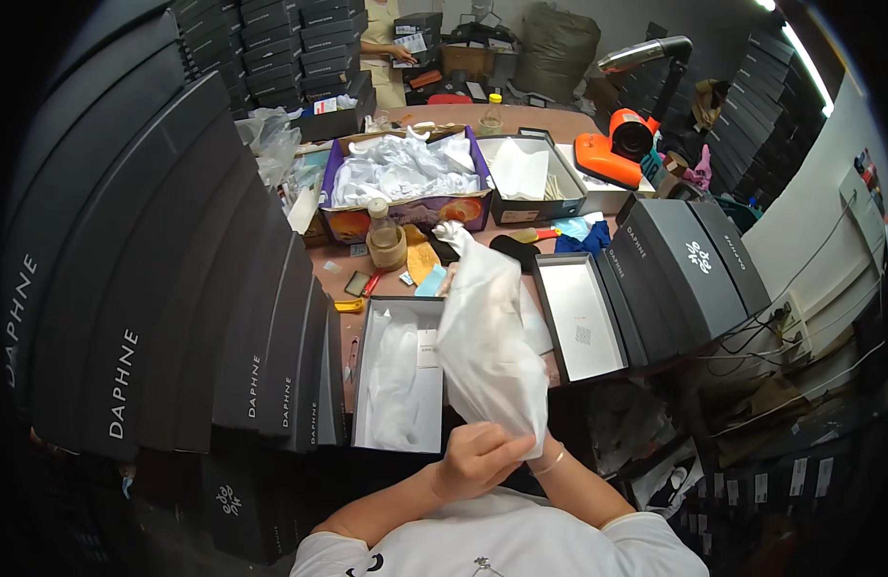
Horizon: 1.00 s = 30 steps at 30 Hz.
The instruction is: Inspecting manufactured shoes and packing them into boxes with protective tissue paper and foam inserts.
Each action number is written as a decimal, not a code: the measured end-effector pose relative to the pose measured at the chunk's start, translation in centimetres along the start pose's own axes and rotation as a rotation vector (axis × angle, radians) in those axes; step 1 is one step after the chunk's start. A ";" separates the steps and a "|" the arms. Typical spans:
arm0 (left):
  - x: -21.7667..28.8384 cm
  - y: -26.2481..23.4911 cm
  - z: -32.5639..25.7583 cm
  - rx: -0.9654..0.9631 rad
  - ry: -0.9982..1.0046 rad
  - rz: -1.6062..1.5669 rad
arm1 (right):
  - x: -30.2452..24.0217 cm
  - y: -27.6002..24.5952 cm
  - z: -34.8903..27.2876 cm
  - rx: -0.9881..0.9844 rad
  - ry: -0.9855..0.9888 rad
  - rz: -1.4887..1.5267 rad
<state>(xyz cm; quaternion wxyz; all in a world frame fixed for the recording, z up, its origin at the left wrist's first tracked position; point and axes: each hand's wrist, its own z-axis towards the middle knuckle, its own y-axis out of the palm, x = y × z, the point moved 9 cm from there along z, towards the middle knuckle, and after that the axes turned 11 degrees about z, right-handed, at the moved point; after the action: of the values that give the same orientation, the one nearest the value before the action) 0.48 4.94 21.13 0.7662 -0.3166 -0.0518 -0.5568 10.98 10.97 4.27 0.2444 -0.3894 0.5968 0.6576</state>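
Note:
My left hand (482,458) is closed on the near end of a thin white bag (492,346), pinching its edge. My right hand (546,449) is at that same near end, its fingers hidden by the bag; a bracelet circles the wrist. The bag stretches away over the table, bulging in the middle and twisted narrow at its far tip. A pale shape shows faintly through it, too unclear to name. Left of the bag, an open shoe box (428,404) holds another white wrapped bundle (393,380). To the right lies an upturned box lid (583,322), white inside.
Dark shoe boxes (165,279) are stacked high at left, with more boxes (685,260) at right. Behind are a purple carton (405,213) of crumpled white paper, a glass bottle (386,240), a grey box (531,173) and an orange blower (612,154). A person (386,58) stands beyond the table.

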 end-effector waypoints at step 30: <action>-8.1 7.4 -15.3 -0.335 -1.331 -0.874 | -0.9 3.6 1.9 -0.173 0.074 -0.174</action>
<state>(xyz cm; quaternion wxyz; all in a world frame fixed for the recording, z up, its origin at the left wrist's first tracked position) -0.12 4.58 2.32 0.2308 -0.6430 -0.5314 -0.5009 8.23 12.35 7.15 0.2437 -0.4834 0.5104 0.6681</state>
